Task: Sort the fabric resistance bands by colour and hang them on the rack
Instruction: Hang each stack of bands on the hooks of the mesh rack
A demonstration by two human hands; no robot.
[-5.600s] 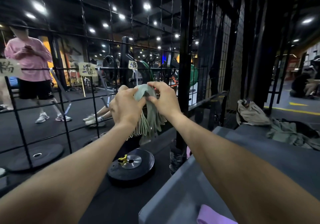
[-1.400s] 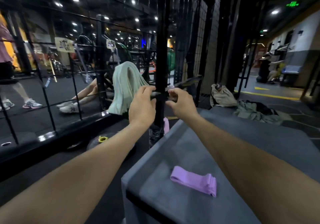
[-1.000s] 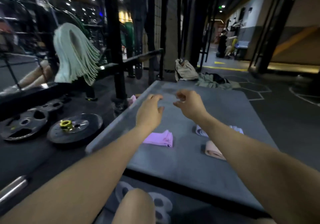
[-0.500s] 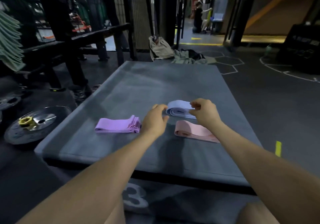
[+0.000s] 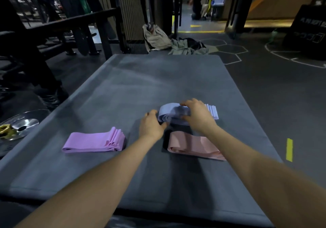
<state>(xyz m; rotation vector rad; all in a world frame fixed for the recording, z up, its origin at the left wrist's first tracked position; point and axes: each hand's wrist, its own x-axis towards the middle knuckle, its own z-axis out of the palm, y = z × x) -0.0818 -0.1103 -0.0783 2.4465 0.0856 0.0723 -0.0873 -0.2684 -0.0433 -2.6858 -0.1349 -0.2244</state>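
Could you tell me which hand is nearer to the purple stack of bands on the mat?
Left. The left hand sits just right of the purple stack, apart from it; the right hand is farther right, holding the pale blue stack.

At two o'clock a black slanted signboard (image 5: 310,31) on the floor bears pale lettering in two lines, too blurred and dim to read. No other text, label, brand or number is legible anywhere.

head view, looking down, close.
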